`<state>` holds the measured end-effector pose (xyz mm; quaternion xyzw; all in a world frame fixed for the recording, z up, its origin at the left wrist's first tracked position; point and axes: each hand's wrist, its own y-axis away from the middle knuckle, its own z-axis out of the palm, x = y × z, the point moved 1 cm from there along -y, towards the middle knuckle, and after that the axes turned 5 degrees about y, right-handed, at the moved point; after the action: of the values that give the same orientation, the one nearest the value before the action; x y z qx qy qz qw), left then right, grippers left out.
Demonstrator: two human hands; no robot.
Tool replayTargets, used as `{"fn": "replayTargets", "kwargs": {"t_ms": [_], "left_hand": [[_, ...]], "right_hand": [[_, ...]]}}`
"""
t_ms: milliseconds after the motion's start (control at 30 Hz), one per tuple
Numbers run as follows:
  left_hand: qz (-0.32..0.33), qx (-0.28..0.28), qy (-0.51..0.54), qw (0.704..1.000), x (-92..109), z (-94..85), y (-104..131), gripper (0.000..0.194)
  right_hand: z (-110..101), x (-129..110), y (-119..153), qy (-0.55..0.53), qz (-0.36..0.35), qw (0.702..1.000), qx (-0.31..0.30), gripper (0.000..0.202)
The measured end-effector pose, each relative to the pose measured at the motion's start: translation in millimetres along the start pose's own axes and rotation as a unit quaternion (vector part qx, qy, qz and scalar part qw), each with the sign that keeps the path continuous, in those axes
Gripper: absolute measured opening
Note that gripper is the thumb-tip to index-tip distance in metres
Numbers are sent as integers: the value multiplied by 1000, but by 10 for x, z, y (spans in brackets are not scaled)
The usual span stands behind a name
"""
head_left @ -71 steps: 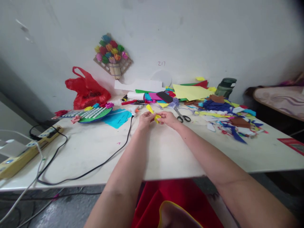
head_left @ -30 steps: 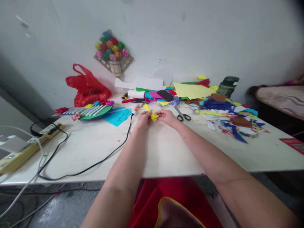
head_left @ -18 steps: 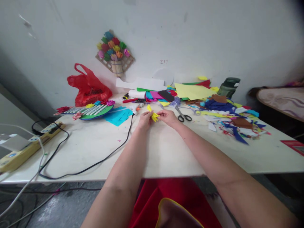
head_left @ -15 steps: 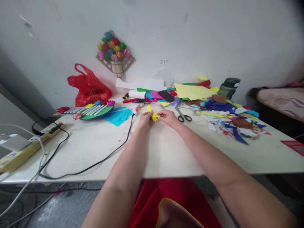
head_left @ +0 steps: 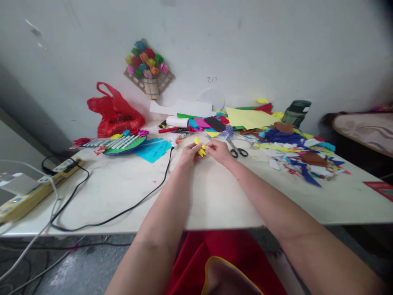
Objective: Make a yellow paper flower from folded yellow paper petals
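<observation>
Our left hand (head_left: 189,154) pinches the yellow paper (head_left: 202,152), seemingly to steady it, while our right hand (head_left: 218,151) grips its edge.

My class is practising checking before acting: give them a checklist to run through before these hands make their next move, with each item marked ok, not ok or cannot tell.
1. Left hand gripping the yellow piece: ok.
2. Right hand fingering the same piece: ok.
3. Scissors lying on the table, in neither hand: ok.
4. Scraps tidied away: not ok, heaped at the right.
5. Black cord off the table: not ok, it runs across the left side.
6. Corded white tool switched off: cannot tell.
</observation>
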<state>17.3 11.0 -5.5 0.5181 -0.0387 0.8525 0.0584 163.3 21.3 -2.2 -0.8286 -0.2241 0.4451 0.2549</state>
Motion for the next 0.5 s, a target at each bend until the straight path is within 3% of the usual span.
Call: {"fn": "replayTargets", "kwargs": {"t_ms": [233,500], "left_hand": [[-1,-49,17,999,-24,-25,-31,23],[-39,-86,-16,995,-1,7,9,34]], "right_hand": [[-15,-16,-1,-106,146,983,-16,13],[-54,-50,4,-149,175,973,6,14]]}}
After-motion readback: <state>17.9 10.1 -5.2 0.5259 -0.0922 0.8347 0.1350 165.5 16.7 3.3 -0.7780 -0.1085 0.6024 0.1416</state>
